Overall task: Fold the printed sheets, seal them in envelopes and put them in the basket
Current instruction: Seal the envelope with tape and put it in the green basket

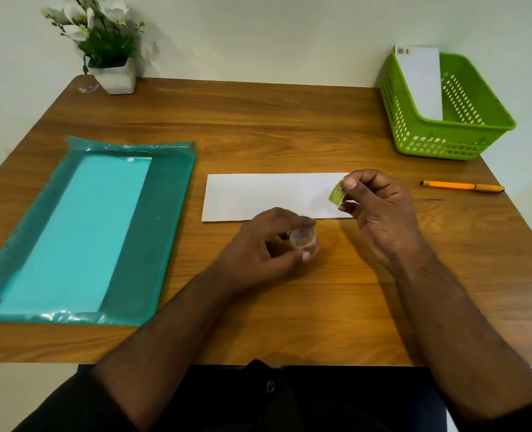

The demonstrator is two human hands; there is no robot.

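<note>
While a small clear container [302,240] is gripped between the curled fingers and thumb of the left hand [269,244], a small yellow-green stamp [336,192] is pinched by the right hand [375,210] between thumb and forefinger, above the right end of a white envelope [268,196]. That envelope is laid flat on the wooden table [258,120]. A second envelope [420,82] is stood leaning inside the green basket [452,132] at the far right corner. An orange pen [461,186] is seen right of the hands, a teal plastic packet [83,232] to the left, and a potted plant [108,45] against the pale wall. Both forearms are extended from the near edge, wrists raised off the wood.
</note>
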